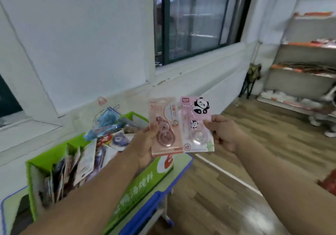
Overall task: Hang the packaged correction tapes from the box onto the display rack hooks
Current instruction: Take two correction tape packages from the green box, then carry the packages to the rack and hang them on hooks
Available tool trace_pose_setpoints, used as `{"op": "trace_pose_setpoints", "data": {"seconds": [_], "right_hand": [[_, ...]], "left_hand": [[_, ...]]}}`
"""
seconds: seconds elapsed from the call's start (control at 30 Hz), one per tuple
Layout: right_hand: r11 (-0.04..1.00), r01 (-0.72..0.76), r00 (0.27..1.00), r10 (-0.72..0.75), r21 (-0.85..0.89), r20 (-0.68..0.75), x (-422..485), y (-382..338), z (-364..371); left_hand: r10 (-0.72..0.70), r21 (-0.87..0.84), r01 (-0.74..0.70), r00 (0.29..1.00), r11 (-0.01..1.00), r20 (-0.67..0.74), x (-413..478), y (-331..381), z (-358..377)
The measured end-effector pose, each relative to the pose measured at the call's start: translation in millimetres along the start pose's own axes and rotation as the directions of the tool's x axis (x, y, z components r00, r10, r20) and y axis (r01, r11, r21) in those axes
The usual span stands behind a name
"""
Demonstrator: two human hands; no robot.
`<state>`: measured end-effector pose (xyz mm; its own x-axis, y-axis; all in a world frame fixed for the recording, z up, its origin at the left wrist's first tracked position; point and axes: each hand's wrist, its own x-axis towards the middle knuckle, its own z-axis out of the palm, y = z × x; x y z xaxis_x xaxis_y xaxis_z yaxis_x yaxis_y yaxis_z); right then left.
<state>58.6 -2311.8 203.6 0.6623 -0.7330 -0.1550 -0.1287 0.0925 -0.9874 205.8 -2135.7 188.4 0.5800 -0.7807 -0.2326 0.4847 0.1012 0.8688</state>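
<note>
Nearest, low on the left: a worktop with a blue rim, carrying an open green box. Inside the box, crammed upright and leaning, many packaged correction tapes, blurred in detail.

Just beyond and above the right end of the box, raised side by side:
- **Left:** the left hand gripping a peach package by its lower left edge, thumb across the front and fingers behind.
- **Right:** the right hand pinching a pink panda package at its right edge, thumb on the front and fingers curled behind.

Both packages upright, faces toward the camera, inner edges touching or barely overlapping. On each, a clear blister over a round tape dispenser.

Below on the right, wooden floor. Farther off, a white wall with a dark-framed window. Far right, shelving with orange edge strips and goods too blurred to name.
</note>
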Motion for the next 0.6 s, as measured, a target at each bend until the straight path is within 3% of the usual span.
{"op": "trace_pose_setpoints", "data": {"seconds": [0.27, 0.6], "right_hand": [[0.992, 0.043, 0.93, 0.004, 0.119, -0.368, -91, -12, -142], [0.994, 0.047, 0.732, 0.032, 0.098, -0.681, -239, 20, -381]], "left_hand": [[-0.11, 0.185, 0.064, 0.962, 0.981, 0.249, 15, -58, 142], [-0.231, 0.303, 0.076, 0.824, 0.95, 0.518, -20, -182, 392]]}}
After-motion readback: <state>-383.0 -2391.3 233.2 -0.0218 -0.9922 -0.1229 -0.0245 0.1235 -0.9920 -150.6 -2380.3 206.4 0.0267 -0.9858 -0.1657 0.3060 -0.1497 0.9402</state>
